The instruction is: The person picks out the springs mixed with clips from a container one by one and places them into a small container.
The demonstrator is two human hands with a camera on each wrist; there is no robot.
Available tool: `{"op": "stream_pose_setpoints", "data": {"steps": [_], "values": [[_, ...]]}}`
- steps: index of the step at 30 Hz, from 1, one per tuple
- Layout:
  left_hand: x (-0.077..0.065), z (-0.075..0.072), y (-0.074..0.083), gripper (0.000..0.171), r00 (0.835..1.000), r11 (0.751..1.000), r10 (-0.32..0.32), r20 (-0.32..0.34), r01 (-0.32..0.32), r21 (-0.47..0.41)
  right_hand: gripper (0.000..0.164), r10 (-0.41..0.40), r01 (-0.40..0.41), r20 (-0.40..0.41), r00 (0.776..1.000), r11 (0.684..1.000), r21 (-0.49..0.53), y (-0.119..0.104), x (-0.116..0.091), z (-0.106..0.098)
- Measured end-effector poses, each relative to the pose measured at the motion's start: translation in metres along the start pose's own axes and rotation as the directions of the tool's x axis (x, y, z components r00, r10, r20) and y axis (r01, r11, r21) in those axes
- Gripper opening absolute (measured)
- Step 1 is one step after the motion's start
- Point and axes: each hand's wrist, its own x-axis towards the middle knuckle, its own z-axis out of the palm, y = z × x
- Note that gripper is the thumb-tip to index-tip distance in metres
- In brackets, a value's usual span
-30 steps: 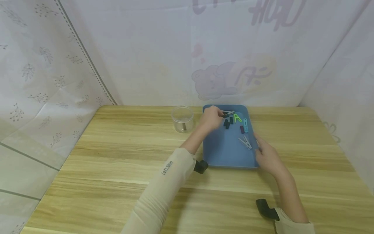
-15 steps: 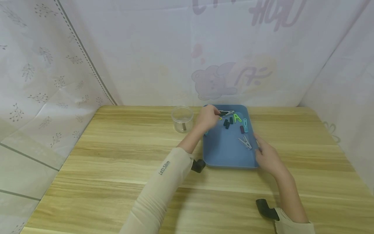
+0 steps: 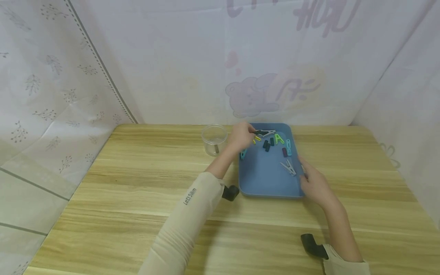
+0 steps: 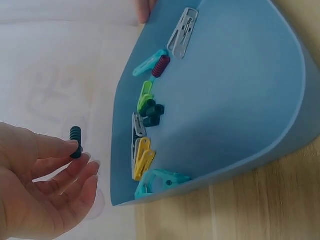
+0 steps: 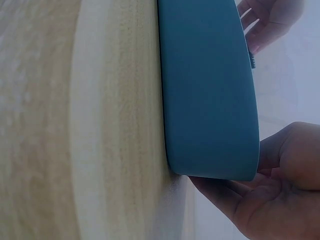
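Note:
In the left wrist view, my left hand [image 4: 52,180] pinches a small dark green ribbed cylinder [image 4: 75,142] between thumb and fingers. The head view has this hand over the far left corner of the blue tray [image 3: 266,183]. My right hand [image 3: 316,185] grips the tray's right wall, thumb at the rim and fingers lower down. Inside lie several dark green cylinders [image 4: 153,112], a maroon ribbed one [image 4: 161,66], and clothes pegs: yellow [image 4: 144,157], teal [image 4: 162,181], lime green [image 4: 145,92], turquoise [image 4: 150,63] and grey [image 4: 183,32].
A clear round jar [image 3: 208,147] stands left of the tray, with a small brown piece [image 3: 216,148] inside. Both rest on a wood-grain table [image 3: 137,191]. A pale patterned curtain [image 3: 172,65] hangs behind it. Black curved pieces [image 3: 313,246] stick out at both sleeve cuffs.
My left hand has moved left and slightly up from the tray's middle to its far left corner, uncovering the yellow and teal pegs. The right hand stays on the tray wall.

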Motion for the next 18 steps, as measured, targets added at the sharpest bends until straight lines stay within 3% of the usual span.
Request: {"op": "stream_pose_setpoints", "data": {"steps": [18], "values": [[0.006,-0.013,-0.017,0.024,0.999,1.0,0.009,-0.042,-0.01,-0.03,0.062,-0.008,0.008,0.003,1.0,1.0,-0.012,0.003,0.0,0.0]]}}
